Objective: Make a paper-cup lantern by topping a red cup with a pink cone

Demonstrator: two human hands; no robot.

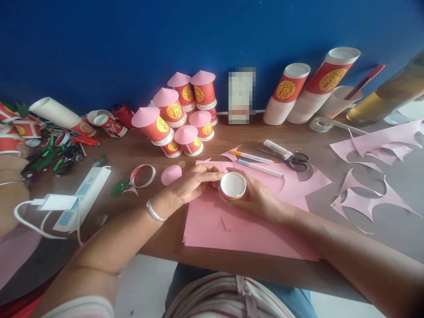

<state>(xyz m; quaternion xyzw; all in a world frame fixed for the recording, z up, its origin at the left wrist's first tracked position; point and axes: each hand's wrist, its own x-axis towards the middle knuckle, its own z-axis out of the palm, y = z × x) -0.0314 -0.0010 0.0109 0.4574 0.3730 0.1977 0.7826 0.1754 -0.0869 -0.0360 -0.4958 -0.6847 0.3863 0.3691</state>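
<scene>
We see two bare hands meeting over a stack of pink paper sheets (232,229) on a brown wooden surface (165,238). The right hand (261,198) cups a small red paper cup (232,186) from the side and below, its white open mouth turned up toward us, fingers curled closed around its wall. The left hand (192,182), a silver bangle (154,212) on its wrist, reaches in from the other side, its fingertips touching the cup's rim. The cup sits between the two hands, just above the pink sheets.

Just beyond the hands lie two white marker pens (256,162) and a pair of scissors (291,159), partly on the pink paper. Just left of the left hand rests a pink paper disc (171,175), and beside that a cut cup rim ring (142,175). Farther out, against the blue wall (132,39), stands a cluster of red cups capped with pink paper cones (180,115). Beyond the right hand, two stacks of red-and-white paper cups (308,88) lean against the wall, with a roll of clear tape (322,124) near them. Well right of the right hand lie pink paper offcuts (371,176) with round holes. Far left of the left hand is a white power strip (82,196) with a plugged-in charger, and another person's arm (11,194) at the frame edge.
</scene>
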